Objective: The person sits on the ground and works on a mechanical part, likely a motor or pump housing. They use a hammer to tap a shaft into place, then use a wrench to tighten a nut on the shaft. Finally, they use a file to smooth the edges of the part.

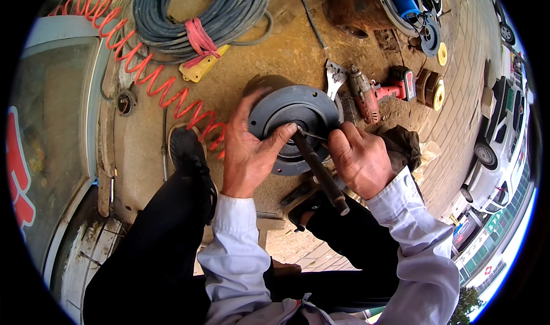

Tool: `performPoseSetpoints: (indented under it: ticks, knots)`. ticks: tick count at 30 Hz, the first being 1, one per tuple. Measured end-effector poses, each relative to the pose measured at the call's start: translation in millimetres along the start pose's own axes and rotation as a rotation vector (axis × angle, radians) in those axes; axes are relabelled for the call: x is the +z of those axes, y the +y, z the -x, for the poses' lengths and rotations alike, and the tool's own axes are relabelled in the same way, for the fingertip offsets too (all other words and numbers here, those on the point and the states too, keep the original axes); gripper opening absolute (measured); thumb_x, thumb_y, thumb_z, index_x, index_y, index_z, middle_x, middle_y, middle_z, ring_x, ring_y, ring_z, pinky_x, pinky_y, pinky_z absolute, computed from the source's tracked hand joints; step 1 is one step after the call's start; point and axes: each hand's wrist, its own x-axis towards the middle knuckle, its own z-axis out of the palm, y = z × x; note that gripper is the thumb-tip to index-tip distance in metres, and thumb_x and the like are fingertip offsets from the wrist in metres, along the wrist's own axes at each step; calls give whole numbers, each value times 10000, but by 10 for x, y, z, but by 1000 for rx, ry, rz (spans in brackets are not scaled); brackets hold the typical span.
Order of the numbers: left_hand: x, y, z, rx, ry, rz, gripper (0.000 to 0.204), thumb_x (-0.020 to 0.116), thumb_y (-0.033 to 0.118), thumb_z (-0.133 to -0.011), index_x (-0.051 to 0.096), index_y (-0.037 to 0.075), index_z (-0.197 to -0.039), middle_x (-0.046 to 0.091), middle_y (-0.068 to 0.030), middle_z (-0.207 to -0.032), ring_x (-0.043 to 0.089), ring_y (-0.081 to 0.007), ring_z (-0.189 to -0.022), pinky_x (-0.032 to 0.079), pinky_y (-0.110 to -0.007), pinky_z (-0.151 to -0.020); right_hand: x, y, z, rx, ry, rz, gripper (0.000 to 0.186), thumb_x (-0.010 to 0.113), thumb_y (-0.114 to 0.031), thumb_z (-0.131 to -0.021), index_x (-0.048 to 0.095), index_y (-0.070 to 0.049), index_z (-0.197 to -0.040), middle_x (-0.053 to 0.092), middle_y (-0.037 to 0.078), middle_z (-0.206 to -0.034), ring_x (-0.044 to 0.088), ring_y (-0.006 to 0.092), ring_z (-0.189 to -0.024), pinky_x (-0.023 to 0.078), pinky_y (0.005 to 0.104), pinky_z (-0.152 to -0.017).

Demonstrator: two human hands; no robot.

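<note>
A dark round metal flange housing [269,104] with bolt holes is in the middle of the view, a steel shaft [321,176] jutting from its centre toward me. My left hand [249,150] grips the housing's left side, fingers round its rim and thumb pressing beside the shaft at the centre. My right hand [358,159], closed at the right of the housing, holds a thin metal tool [314,136] whose tip reaches into the centre by the shaft.
Coiled cable [166,21], a red spiral hose [137,67], a yellow plate [195,70], a flat metal bar [335,76], power tools [364,96] and brass parts [429,90] surround the work. A glass panel [54,136] stands left; parked cars [495,153] are right.
</note>
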Motion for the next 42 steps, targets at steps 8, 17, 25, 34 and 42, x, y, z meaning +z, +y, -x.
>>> performPoseSetpoints:
  ticks: [8,17,25,34,42]
  knots:
    - [5,107,-14,-11,-8,-27,630,871,32,-797,578,-33,-1351,721,-169,-1199,700,-224,-1097,550,-354,-987,-17,16,-40,-35,-55,22,179,631,-103,-841,541,-41,-982,557,141,-869,666,325,-705,557,440,-592]
    - [3,33,-47,0,-11,40,595,850,-3,-799,581,-39,-1329,714,-157,-1195,692,-215,-1090,546,-342,-985,-40,36,-77,-51,-109,22,176,632,-102,-846,540,-35,-982,562,152,-861,674,335,-682,564,446,-578]
    - [-98,154,53,-102,-112,150,622,738,55,-916,474,12,-1478,617,-160,-1357,610,-222,-1238,484,-359,-1078,-143,102,-133,-41,-91,-47,143,629,-95,-861,589,-66,-995,587,119,-871,685,343,-725,572,460,-615]
    - [-252,-118,63,-31,-179,17,776,787,38,-812,456,57,-1513,521,-181,-1467,493,-318,-1405,385,-419,-1179,-447,234,-486,-351,-210,204,195,692,-204,-795,649,-139,-974,584,32,-847,667,235,-804,549,413,-656]
    - [-172,-179,39,-16,-107,-6,744,826,74,-791,514,59,-1466,539,-169,-1450,497,-339,-1390,379,-433,-1177,-473,280,-748,-547,-161,226,143,691,-174,-754,595,-106,-834,530,36,-771,624,222,-703,510,367,-552]
